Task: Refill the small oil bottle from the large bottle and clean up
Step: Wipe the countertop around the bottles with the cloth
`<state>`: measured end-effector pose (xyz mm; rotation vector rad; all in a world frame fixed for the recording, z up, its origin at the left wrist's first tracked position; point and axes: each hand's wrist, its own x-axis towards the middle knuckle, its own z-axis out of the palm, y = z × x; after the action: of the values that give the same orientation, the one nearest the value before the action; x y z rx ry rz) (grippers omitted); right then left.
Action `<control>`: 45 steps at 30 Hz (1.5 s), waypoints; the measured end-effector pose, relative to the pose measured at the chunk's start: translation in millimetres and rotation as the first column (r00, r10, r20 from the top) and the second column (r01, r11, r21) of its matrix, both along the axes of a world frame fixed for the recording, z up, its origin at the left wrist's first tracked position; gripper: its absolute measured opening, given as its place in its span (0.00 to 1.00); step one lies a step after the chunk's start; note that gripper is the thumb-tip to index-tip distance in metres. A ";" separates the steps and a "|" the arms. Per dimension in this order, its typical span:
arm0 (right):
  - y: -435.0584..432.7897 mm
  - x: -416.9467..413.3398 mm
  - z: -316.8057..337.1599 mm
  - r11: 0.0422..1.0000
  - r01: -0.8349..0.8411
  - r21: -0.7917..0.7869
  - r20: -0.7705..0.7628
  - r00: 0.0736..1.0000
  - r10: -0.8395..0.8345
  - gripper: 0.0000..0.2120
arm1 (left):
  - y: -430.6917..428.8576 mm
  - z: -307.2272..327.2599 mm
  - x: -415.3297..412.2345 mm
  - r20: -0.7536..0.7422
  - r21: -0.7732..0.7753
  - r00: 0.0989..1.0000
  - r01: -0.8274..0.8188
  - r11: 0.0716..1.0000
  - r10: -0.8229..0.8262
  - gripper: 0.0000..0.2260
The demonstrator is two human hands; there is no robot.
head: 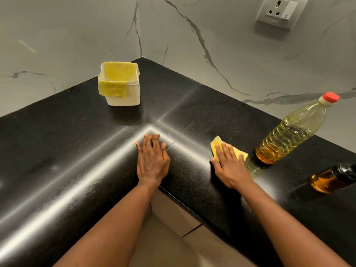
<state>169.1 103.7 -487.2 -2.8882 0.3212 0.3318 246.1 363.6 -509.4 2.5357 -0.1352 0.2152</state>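
Observation:
A large clear oil bottle with a red cap stands on the black counter at the right, partly filled with yellow oil. The small dark-capped oil bottle stands near the right edge, cut off by the frame. My right hand presses flat on a yellow cloth just left of the large bottle. My left hand rests flat, fingers straight, on the counter near its inner corner.
A white square tub with another yellow cloth draped over its rim sits at the back left. Marble walls meet behind the counter, with a power socket up on the right wall. The counter's inner edge drops to cabinets below my arms.

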 end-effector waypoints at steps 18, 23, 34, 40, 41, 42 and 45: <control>53.5 -117.7 11.8 0.965 -0.251 0.074 -0.026 0.967 0.253 0.37 | -0.2 -1.0 -1.7 0.027 -0.029 1.000 -0.009 1.000 0.009 0.19; 1.0 -55.1 6.4 0.997 -0.062 0.043 -0.008 0.998 0.063 0.43 | -1.4 -0.9 -0.5 0.037 -0.023 0.999 -0.013 1.000 0.014 0.19; 88.7 63.3 -1.0 0.972 -0.222 0.074 -0.002 0.975 0.223 0.33 | -1.9 -1.1 1.3 0.026 -0.009 0.999 -0.029 1.000 0.030 0.18; 84.5 -86.1 4.2 0.943 -0.316 0.105 0.002 0.948 0.318 0.30 | -2.3 -0.8 0.8 0.055 -0.012 0.998 -0.031 0.999 0.032 0.18; 73.6 -106.6 7.5 0.956 -0.277 0.100 -0.021 0.960 0.280 0.31 | -1.8 -1.0 0.9 0.051 -0.009 0.998 -0.032 0.999 0.032 0.18; 60.9 -121.4 10.4 0.969 -0.231 0.088 -0.042 0.971 0.236 0.32 | -1.6 -0.9 0.3 0.049 -0.007 0.998 -0.032 0.999 0.033 0.18; 28.4 -126.2 9.2 0.994 -0.101 0.042 -0.054 0.993 0.103 0.35 | -1.1 -1.5 -0.4 0.058 -0.008 0.998 -0.024 1.000 0.025 0.18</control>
<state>42.9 132.0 -477.9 -2.8666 0.1746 0.4327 245.8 362.5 -510.8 2.5255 -0.1259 0.2989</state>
